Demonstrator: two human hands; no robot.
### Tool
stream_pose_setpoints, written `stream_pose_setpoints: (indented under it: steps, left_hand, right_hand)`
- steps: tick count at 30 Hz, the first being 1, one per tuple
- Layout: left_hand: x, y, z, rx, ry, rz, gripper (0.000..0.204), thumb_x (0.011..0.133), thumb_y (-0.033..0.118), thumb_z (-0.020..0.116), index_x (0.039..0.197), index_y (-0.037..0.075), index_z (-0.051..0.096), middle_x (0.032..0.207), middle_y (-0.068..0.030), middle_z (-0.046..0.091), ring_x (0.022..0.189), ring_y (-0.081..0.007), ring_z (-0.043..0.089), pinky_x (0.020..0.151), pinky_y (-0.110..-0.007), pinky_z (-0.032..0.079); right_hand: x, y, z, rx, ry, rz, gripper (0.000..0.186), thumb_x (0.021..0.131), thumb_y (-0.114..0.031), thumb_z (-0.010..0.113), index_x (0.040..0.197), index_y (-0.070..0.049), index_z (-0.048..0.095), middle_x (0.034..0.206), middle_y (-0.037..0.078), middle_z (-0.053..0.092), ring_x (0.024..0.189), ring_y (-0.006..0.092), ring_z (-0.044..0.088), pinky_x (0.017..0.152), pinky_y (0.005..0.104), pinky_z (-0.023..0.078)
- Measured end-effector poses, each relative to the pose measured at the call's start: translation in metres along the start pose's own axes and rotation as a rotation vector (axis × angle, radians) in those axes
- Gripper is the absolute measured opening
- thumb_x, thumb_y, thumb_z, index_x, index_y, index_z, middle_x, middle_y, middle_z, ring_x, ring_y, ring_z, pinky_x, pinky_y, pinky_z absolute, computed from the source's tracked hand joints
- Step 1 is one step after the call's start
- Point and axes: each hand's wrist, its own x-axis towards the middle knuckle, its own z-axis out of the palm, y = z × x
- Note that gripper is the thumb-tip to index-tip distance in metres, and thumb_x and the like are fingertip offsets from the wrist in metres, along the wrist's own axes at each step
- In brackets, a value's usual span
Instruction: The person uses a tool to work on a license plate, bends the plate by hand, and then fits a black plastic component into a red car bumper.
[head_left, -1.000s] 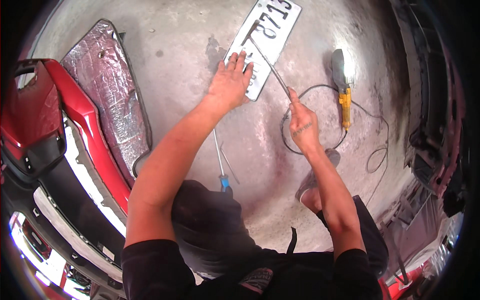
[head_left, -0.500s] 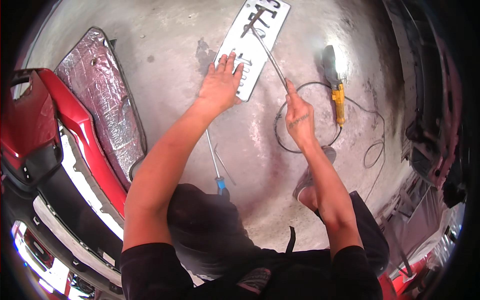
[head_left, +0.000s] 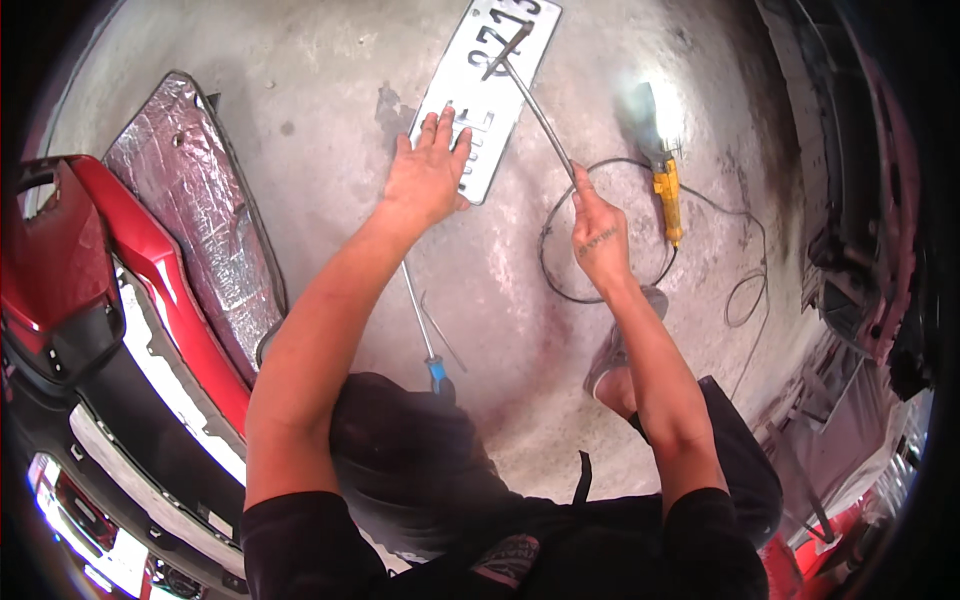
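Note:
A white license plate [head_left: 487,130] with dark raised characters lies slantwise on the concrete floor ahead of me. My left hand [head_left: 425,175] is spread flat over its near end, fingers apart. My right hand [head_left: 600,230] is closed round the thin metal handle of a long, narrow-headed hammer [head_left: 540,115]. The hammer's dark head lies over the far half of the plate; I cannot tell whether it touches. Below my left wrist a screwdriver [head_left: 436,372] with a blue handle rests on the floor, beside a thin bent rod [head_left: 443,332].
A yellow-handled work lamp [head_left: 668,195] shines on the floor at right, its cable [head_left: 543,255] looped nearby. On the left are a silver foil-covered panel [head_left: 195,190] and a red and black vehicle part [head_left: 150,250]. My shoe [head_left: 615,355] is right of centre.
The view has shifted slightly, and the plate now appears a little farther left with more of its far end showing. Both hands keep nearly the same pose, the right still holding the hammer.

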Motion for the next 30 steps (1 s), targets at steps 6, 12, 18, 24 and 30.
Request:
stream_pose_setpoints:
  steps: [6, 12, 18, 24, 30]
  left_hand:
    - [0.0, -0.001, 0.005, 0.012, 0.026, -0.005, 0.105, 0.081, 0.047, 0.084, 0.163, 0.012, 0.029, 0.172, -0.0188, 0.016, 0.159, -0.0345, 0.02, 0.119, -0.057, 0.036]
    - [-0.001, -0.004, 0.013, -0.017, 0.066, -0.008, 0.102, 0.081, 0.047, 0.084, 0.162, 0.012, 0.033, 0.171, -0.0197, 0.019, 0.158, -0.0356, 0.022, 0.114, -0.059, 0.037]
    - [0.001, 0.0, 0.006, -0.004, 0.033, -0.01, 0.103, 0.081, 0.047, 0.083, 0.163, 0.012, 0.032, 0.172, -0.0191, 0.017, 0.158, -0.0349, 0.021, 0.114, -0.059, 0.037]
    - [-0.003, 0.0, 0.0, -0.036, 0.007, -0.031, 0.103, 0.08, 0.044, 0.085, 0.163, 0.014, 0.031, 0.173, -0.0166, 0.015, 0.159, -0.0331, 0.019, 0.119, -0.058, 0.036]
    - [0.002, 0.0, 0.003, -0.027, 0.011, -0.007, 0.103, 0.081, 0.046, 0.084, 0.163, 0.013, 0.031, 0.172, -0.0182, 0.017, 0.159, -0.0339, 0.019, 0.116, -0.059, 0.035]
  right_hand:
    - [-0.005, 0.0, -0.001, 0.005, 0.024, -0.04, 0.049, 0.102, 0.0, 0.056, 0.149, -0.013, 0.056, 0.077, 0.026, 0.057, 0.059, 0.035, 0.052, 0.064, 0.0382, 0.05]
    - [-0.007, -0.012, -0.008, 0.035, 0.084, 0.015, 0.049, 0.102, 0.0, 0.055, 0.149, -0.013, 0.056, 0.075, 0.025, 0.056, 0.058, 0.0333, 0.051, 0.062, 0.0378, 0.048]
    - [-0.01, 0.002, -0.011, -0.033, -0.003, 0.082, 0.05, 0.101, 0.0, 0.054, 0.149, -0.014, 0.055, 0.073, 0.024, 0.054, 0.059, 0.0348, 0.052, 0.062, 0.0382, 0.048]
    - [-0.012, -0.018, -0.021, 0.006, 0.042, 0.043, 0.05, 0.099, -0.003, 0.057, 0.148, -0.013, 0.056, 0.076, 0.023, 0.061, 0.069, 0.0396, 0.063, 0.066, 0.0465, 0.048]
    - [0.0, -0.016, -0.023, -0.086, -0.038, 0.103, 0.049, 0.102, -0.003, 0.056, 0.149, -0.014, 0.055, 0.076, 0.028, 0.056, 0.062, 0.0411, 0.054, 0.064, 0.0394, 0.049]
